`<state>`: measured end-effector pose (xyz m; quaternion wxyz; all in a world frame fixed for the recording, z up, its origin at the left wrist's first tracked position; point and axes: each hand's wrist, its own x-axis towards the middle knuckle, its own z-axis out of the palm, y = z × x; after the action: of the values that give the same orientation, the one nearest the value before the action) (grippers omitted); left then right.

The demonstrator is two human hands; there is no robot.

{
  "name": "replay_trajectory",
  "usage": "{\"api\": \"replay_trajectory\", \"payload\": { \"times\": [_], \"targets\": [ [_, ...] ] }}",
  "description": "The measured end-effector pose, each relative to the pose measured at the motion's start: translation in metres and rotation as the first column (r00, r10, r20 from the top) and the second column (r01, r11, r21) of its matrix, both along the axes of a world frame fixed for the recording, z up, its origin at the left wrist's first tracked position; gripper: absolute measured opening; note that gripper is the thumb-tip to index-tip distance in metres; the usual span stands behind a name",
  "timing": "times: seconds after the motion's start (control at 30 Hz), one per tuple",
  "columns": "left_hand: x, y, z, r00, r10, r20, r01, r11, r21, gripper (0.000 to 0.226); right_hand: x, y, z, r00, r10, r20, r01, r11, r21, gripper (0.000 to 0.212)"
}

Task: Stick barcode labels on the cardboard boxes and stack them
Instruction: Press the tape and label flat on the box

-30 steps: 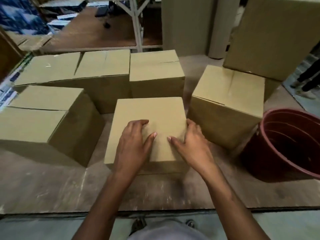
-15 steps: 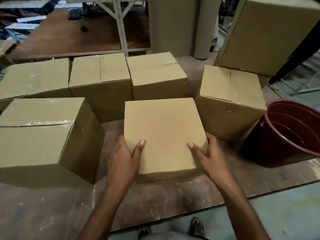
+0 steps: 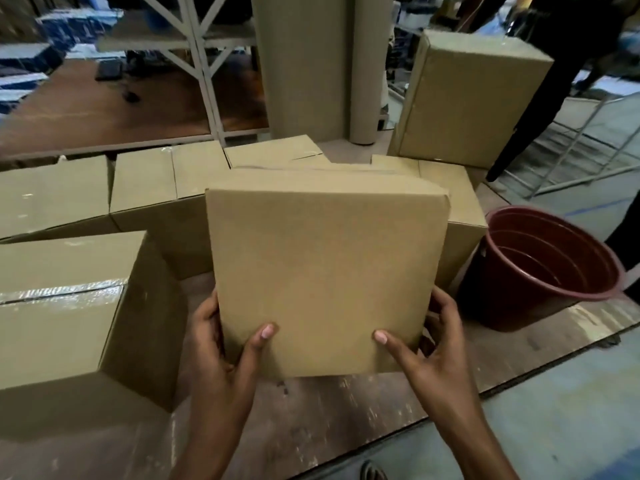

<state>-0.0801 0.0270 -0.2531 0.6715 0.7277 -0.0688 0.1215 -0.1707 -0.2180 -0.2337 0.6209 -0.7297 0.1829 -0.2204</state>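
A plain brown cardboard box [image 3: 322, 271] is lifted off the wooden board and tilted, its broad bare face toward me. My left hand [image 3: 221, 351] grips its lower left corner, thumb on the face and fingers behind the side. My right hand [image 3: 426, 348] grips the lower right corner the same way. No barcode label shows on this face. Several more closed boxes stand around: a taped one [image 3: 69, 306] at left, a row [image 3: 145, 188] behind, and one [image 3: 460, 216] at right, partly hidden by the held box.
A dark red plastic tub [image 3: 540, 268] stands at the right on the wooden board [image 3: 329, 410]. A taller box [image 3: 471, 98] and cardboard rolls [image 3: 308, 64] stand behind. A person's dark-clothed leg [image 3: 540, 88] is at far right. Grey floor [image 3: 554, 427] lies beyond the board's edge.
Both hands slid from the top of the box to its near corners and raised it off the board, tipping its top face toward me. The camera view has lifted.
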Motion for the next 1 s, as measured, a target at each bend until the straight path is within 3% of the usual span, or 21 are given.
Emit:
{"api": "replay_trajectory", "payload": {
  "times": [0.2, 0.3, 0.73, 1.0],
  "targets": [
    [0.009, -0.035, -0.012, 0.995, -0.033, 0.098, 0.042, 0.995, -0.092, 0.065, 0.003, -0.022, -0.003, 0.985, -0.083, 0.153, 0.094, 0.993, -0.065, 0.079],
    [0.025, -0.058, -0.009, 0.988, -0.045, 0.148, 0.054, 0.997, -0.059, 0.067, 0.010, -0.042, 0.001, 0.973, -0.113, 0.204, 0.136, 0.985, -0.106, 0.077],
    [0.054, -0.106, 0.064, 0.939, -0.038, 0.343, 0.073, 0.993, -0.091, 0.063, 0.028, -0.085, 0.057, 0.916, -0.116, 0.383, 0.182, 0.974, -0.139, 0.076],
    [0.114, -0.183, 0.060, 0.933, -0.122, 0.339, 0.159, 0.984, -0.082, 0.062, 0.068, -0.154, 0.056, 0.882, -0.150, 0.446, 0.260, 0.945, -0.197, 0.074]
  ]
}}
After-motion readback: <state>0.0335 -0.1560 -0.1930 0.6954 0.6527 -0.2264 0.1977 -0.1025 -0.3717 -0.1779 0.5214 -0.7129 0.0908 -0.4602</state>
